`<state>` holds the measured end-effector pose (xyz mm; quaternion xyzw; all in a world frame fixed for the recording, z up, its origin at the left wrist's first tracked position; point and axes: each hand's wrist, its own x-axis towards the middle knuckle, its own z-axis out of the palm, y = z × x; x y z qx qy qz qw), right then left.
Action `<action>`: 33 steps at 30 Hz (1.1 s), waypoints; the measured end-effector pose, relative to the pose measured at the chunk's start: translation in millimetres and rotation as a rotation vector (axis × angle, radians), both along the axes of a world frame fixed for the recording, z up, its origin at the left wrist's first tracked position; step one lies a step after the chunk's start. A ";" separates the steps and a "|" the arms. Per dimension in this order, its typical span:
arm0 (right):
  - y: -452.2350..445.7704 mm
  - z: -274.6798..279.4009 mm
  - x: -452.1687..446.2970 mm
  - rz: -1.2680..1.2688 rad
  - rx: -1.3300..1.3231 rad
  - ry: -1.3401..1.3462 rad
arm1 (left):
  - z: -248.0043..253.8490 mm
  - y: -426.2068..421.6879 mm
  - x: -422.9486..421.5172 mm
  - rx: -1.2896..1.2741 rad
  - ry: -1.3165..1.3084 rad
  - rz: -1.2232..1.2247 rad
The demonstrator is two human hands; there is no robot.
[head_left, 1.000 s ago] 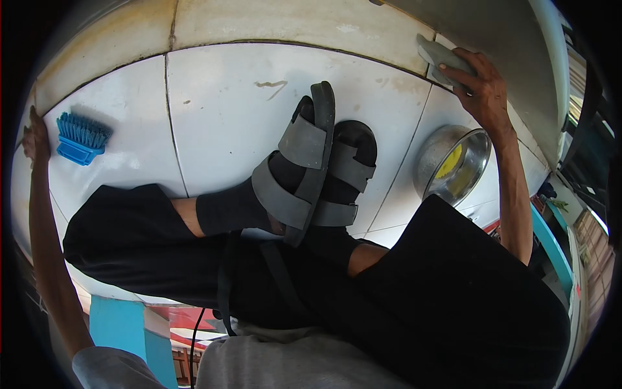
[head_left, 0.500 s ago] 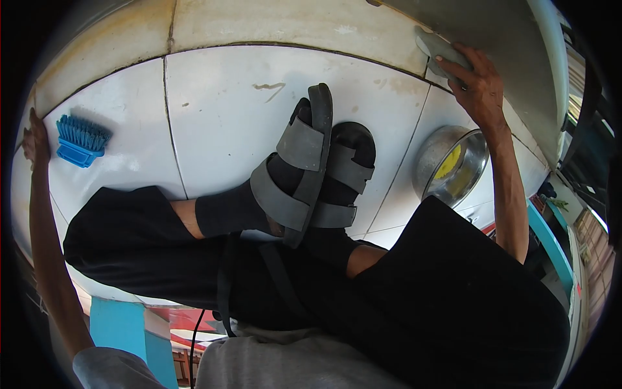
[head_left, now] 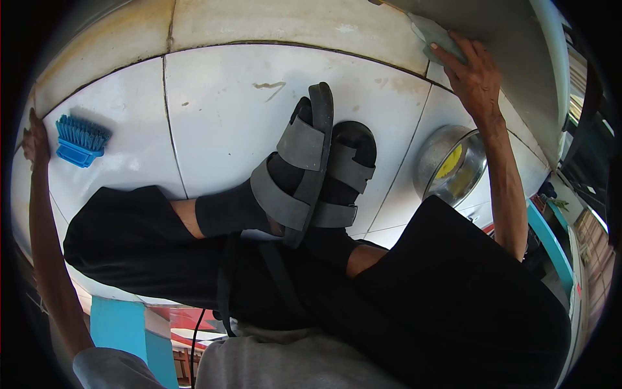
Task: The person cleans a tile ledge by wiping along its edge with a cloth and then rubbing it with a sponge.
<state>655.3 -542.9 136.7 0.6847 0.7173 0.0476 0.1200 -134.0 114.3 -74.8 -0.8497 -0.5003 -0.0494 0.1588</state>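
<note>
My right hand (head_left: 476,74) grips a flat grey-green scouring pad (head_left: 433,37), pressed against the dirty tiled edge at the upper right, beside a grey surface. My left hand (head_left: 35,139) lies at the far left edge of the tiles with its fingers stretched out and nothing in it. Close by it a blue scrubbing brush (head_left: 81,139) rests bristles up on the white tiles (head_left: 220,110). Below my right hand, partly behind the forearm, a metal bowl (head_left: 447,162) holds something yellow (head_left: 448,162).
My legs are stretched over the tiles, with grey-strapped sandals (head_left: 298,162) crossed in the middle. A yellow-stained tile border (head_left: 272,23) runs along the top. Brown marks (head_left: 269,86) show on the white tiles. A turquoise post (head_left: 129,337) stands at the lower left.
My right hand has slid the scouring pad a little up and to the left along the tiled edge. My left hand, the brush and the bowl have stayed in place.
</note>
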 end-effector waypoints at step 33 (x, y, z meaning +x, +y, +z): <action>-5.9 11.9 -15.7 -0.065 -0.051 0.271 | -11.5 13.0 -13.7 0.097 0.081 0.004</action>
